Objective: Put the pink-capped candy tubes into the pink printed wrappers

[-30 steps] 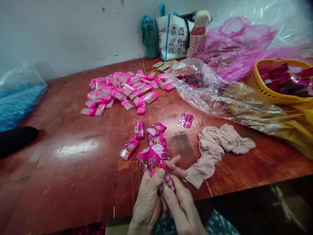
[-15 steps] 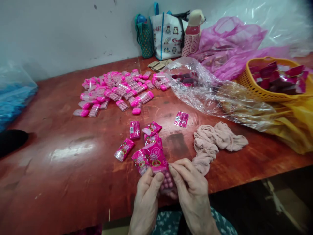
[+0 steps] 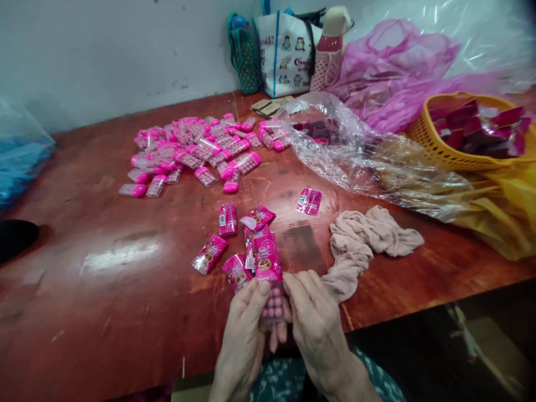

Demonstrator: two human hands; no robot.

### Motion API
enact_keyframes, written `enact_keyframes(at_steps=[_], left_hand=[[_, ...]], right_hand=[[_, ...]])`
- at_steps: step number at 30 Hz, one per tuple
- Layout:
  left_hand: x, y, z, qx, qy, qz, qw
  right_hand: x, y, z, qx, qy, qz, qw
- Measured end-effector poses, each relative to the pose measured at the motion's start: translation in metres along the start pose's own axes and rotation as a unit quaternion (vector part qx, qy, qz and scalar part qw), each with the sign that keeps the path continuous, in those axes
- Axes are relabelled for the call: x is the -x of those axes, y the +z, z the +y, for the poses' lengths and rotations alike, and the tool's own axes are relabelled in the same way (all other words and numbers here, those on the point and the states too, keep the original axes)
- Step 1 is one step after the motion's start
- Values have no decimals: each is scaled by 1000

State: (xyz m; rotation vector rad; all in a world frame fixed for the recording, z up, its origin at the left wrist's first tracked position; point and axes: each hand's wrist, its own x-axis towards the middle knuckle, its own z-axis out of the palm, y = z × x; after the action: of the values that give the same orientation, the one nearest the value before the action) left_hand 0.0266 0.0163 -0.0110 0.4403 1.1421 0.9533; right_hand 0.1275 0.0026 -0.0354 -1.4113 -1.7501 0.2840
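Note:
My left hand (image 3: 242, 326) grips a clear candy box (image 3: 274, 302) filled with round pink candies, thumb on its front. A pink printed sleeve (image 3: 267, 255) covers the upper part of this box. At its right edge, the fingers of my right hand (image 3: 319, 321) are pinched together on the sleeve. Just beyond my hands lie several sleeved candy packs, including a tilted pack (image 3: 209, 254), an upright-facing pack (image 3: 228, 219) and a pack (image 3: 237, 272) close to my left fingers. A flat loose sleeve (image 3: 309, 201) rests farther right.
A heap of unsleeved candy boxes (image 3: 201, 146) covers the table's back middle. Beside my right hand lies a crumpled beige cloth (image 3: 377, 231). Clear plastic film (image 3: 343, 153) and a yellow basket (image 3: 419, 134) of sleeves stand right. A tote bag (image 3: 287, 58) is by the wall.
The sleeve and candy box have turned more upright and face me more squarely. More of the candies shows below the sleeve, and my right hand has shifted along its edge.

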Motion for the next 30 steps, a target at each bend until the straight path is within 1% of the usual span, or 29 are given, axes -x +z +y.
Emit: enact_keyframes(at_steps=[5, 7, 11, 13, 15, 19, 23, 26, 30], left_hand=[[-2, -11, 2, -21, -30, -75, 997], [-3, -11, 2, -25, -28, -81, 996], [-2, -4, -3, -35, -12, -38, 999], [-1, -1, -6, -24, -11, -31, 999], [0, 0, -7, -6, -8, -30, 999], [0, 0, -8, 8, 3, -20, 1000], [0, 1, -8, 2, 17, 1, 1000], [1, 2, -11, -10, 29, 19, 999], [1, 4, -16, -32, 59, 48, 997]], right_hand=[[-6, 0, 7, -29, -1, 17, 999], [-9, -1, 11, -42, -3, 5, 999], [-12, -4, 17, -52, -17, -23, 998], [-12, -4, 18, -51, -20, -25, 998], [-12, -4, 17, -39, -30, -5, 999], [-13, -2, 12, 1, -59, 73, 996], [-14, 2, 9, 28, -68, 115, 991], [-9, 8, 10, 38, -69, 132, 988], [0, 16, 17, 13, -36, 121, 992]])
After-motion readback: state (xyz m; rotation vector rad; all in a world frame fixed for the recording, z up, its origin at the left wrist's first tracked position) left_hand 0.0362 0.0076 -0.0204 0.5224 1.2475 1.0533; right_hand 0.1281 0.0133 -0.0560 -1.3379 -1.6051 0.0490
